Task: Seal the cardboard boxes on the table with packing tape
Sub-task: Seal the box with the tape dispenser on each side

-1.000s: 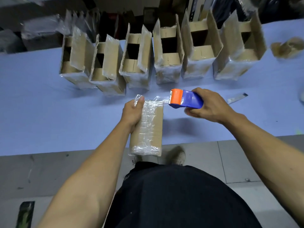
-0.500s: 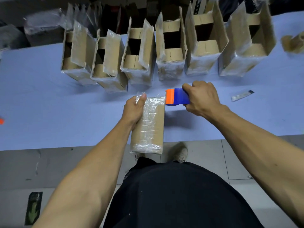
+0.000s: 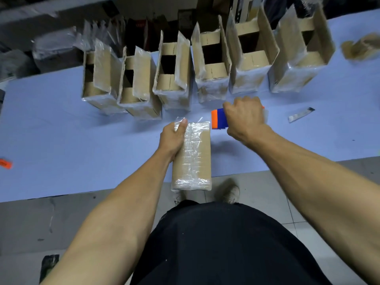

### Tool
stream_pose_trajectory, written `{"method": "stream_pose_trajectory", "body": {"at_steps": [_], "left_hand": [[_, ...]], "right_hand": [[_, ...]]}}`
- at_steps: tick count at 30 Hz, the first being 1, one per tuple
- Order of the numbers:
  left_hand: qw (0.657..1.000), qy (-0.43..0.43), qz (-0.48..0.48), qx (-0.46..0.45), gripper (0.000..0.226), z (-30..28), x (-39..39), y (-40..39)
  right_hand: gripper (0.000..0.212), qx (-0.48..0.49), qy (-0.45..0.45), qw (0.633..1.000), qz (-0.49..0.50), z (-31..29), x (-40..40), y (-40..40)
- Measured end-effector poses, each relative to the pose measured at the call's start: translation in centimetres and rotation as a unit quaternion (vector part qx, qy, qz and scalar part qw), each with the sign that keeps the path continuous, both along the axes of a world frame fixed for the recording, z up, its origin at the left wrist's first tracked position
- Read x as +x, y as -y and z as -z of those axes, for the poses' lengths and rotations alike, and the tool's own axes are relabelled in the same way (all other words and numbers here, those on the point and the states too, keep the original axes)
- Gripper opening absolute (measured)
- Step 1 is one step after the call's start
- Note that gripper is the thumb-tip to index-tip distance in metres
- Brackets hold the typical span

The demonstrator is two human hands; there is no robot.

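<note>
A closed cardboard box (image 3: 195, 159) with clear tape along its top lies lengthwise at the near edge of the blue table (image 3: 61, 140), overhanging it. My left hand (image 3: 172, 138) grips the box's far left corner, thumb on a loose tape end. My right hand (image 3: 244, 120) grips a blue and orange tape dispenser (image 3: 219, 119) just past the box's far right corner, orange end toward the box. Whether tape still joins them is unclear.
Several open cardboard boxes (image 3: 174, 79) stand in a row across the table's far side, flaps up. A utility knife (image 3: 301, 117) lies right of my right hand. Crumpled tape (image 3: 362, 46) sits at the far right, an orange piece (image 3: 5, 163) at the left edge.
My right hand has drawn the dispenser left, closer to the box's far right corner, and turned over it. My left hand has stayed on the box.
</note>
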State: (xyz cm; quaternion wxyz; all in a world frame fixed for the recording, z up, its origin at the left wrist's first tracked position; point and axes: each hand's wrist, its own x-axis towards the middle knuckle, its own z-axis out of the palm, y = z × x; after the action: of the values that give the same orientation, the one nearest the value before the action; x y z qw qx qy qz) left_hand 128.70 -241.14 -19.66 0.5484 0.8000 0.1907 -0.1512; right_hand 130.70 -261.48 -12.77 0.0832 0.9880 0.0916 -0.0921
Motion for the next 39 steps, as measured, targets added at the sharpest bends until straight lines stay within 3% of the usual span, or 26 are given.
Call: {"method": "stream_pose_trajectory", "body": {"at_steps": [3, 6, 8, 11, 14, 16, 17, 19, 22, 24, 26, 30, 33, 36, 39], "left_hand": [[1.0, 0.001, 0.007, -0.013, 0.038, 0.0, -0.3, 0.1], [1.0, -0.001, -0.015, -0.024, 0.034, 0.5, -0.4, -0.3], [0.998, -0.004, -0.042, -0.037, 0.036, 0.5, -0.7, 0.1], [0.997, -0.024, -0.056, -0.053, 0.044, 1.1, -1.3, 0.3], [0.997, -0.029, -0.043, -0.056, 0.04, 1.3, -1.6, -0.1], [0.997, -0.001, -0.068, -0.028, 0.041, 1.5, -1.7, -0.6], [0.995, 0.027, -0.094, -0.005, 0.035, 1.5, -1.9, -0.8], [0.987, 0.069, -0.141, 0.015, 0.013, 1.5, -2.0, -0.8], [0.986, 0.027, -0.147, -0.076, 0.015, 1.2, -1.7, -0.3], [0.985, 0.014, -0.139, -0.099, 0.018, 0.8, -1.6, 0.1], [0.978, 0.022, -0.167, -0.123, 0.012, 0.6, -1.6, 0.3], [0.954, 0.069, -0.226, -0.186, 0.008, -1.8, -1.1, -0.3], [0.94, 0.135, -0.224, -0.22, 0.012, -3.9, -0.2, -0.9], [0.936, 0.182, -0.228, -0.196, 0.018, -4.6, 0.2, -1.2], [0.941, 0.176, -0.25, -0.142, 0.022, -4.5, 0.0, -0.8]], "right_hand": [[0.034, -0.017, -0.007, 1.0, -0.004, 1.7, -1.4, -1.1], [0.048, 0.001, -0.003, 0.999, 0.052, 3.3, -1.7, 0.1], [0.063, 0.037, 0.005, 0.994, 0.101, 4.2, -1.4, 0.4], [0.081, 0.13, -0.083, 0.977, 0.146, 5.8, -1.6, -1.3], [0.063, 0.183, -0.149, 0.964, 0.124, 7.2, -1.8, -2.5], [0.038, 0.25, -0.092, 0.957, 0.118, 7.7, -2.2, -3.0], [0.031, 0.311, -0.042, 0.938, 0.144, 7.7, -2.4, -3.3], [0.025, 0.457, 0.006, 0.861, 0.222, 7.3, -2.5, -3.8], [0.022, 0.629, -0.101, 0.712, 0.297, 6.6, -2.7, -4.7], [0.022, 0.661, -0.114, 0.672, 0.315, 6.3, -2.8, -5.2], [0.019, 0.666, -0.087, 0.668, 0.32, 6.1, -2.7, -5.6], [0.018, 0.667, -0.009, 0.696, 0.266, 4.1, -1.6, -6.6], [0.021, 0.682, 0.076, 0.687, 0.24, 1.7, -0.7, -8.0], [0.017, 0.673, 0.116, 0.692, 0.233, 0.7, -0.2, -9.0], [0.019, 0.648, 0.124, 0.71, 0.246, 0.5, -0.3, -9.9]]}}
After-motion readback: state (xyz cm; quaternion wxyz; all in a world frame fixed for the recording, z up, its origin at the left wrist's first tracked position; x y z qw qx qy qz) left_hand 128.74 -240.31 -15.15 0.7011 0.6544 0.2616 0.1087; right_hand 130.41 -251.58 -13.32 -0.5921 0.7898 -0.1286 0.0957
